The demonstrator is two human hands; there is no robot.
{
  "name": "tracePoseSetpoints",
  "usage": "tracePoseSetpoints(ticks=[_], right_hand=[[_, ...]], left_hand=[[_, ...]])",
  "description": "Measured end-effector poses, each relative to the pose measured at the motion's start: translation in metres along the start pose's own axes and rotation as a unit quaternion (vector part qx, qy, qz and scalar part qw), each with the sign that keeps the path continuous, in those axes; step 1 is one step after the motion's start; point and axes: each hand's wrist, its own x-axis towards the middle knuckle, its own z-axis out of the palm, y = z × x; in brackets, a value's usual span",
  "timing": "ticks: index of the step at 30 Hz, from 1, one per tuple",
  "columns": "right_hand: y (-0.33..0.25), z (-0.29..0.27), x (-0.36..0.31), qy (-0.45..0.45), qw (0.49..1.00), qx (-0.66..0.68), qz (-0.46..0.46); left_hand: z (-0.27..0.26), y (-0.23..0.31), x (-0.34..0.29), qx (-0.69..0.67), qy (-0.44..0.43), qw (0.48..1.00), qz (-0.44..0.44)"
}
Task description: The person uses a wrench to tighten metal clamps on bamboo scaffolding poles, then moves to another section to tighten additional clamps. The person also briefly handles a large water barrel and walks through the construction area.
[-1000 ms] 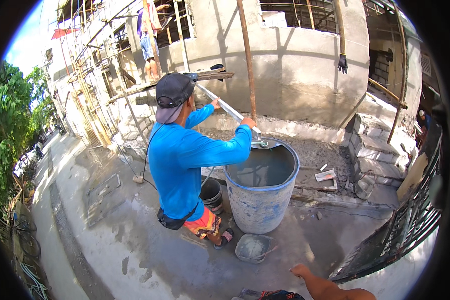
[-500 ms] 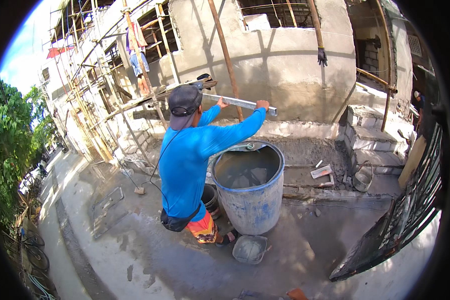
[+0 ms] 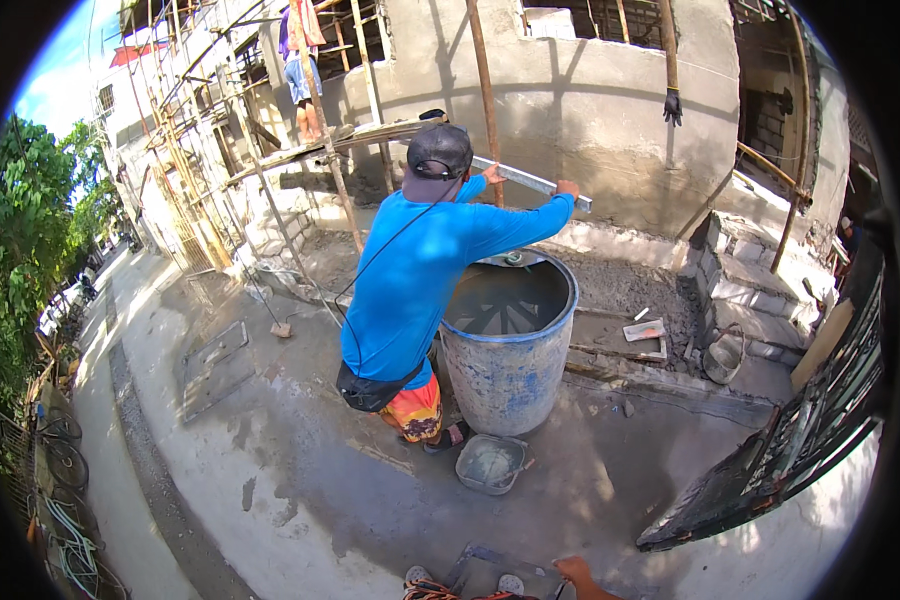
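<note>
My right hand [image 3: 574, 572] comes in at the bottom edge, right of my feet. Its fingers are curled, and a thin dark edge shows beside them; what they hold, if anything, I cannot make out. My left hand is out of view. Nearest to my right hand is a flat grey square panel [image 3: 478, 557] on the ground, by my shoes [image 3: 511, 583]. Ahead, a co-worker in a blue long-sleeved shirt [image 3: 410, 260] and dark cap holds a long metal straightedge bar [image 3: 532, 182] in both hands towards the plastered wall [image 3: 610, 130].
A large blue-rimmed drum [image 3: 510, 375] of water stands beside the co-worker, with a grey basin [image 3: 491, 464] at its foot. Bamboo scaffolding [image 3: 330, 190] rises on the left, with another person [image 3: 302, 75] up on it. A dark slatted metal frame [image 3: 770, 470] juts in from the right.
The view has tilted down and shifted, bringing my shoes and more of my right hand into sight. The co-worker leans over the drum's left side, still holding the bar.
</note>
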Motion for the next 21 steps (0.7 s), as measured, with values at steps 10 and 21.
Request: tracePoseSetpoints(ticks=[10,21], right_hand=[[-0.015,0.077,0.037,0.019,0.995,-0.088,0.030],[-0.321,0.173,-0.024,-0.039,0.993,-0.045,-0.105]], left_hand=[[-0.018,-0.042,0.110,-0.035,0.086,0.995,-0.046],[-0.106,-0.182,0.126,-0.036,-0.052,0.976,-0.206]])
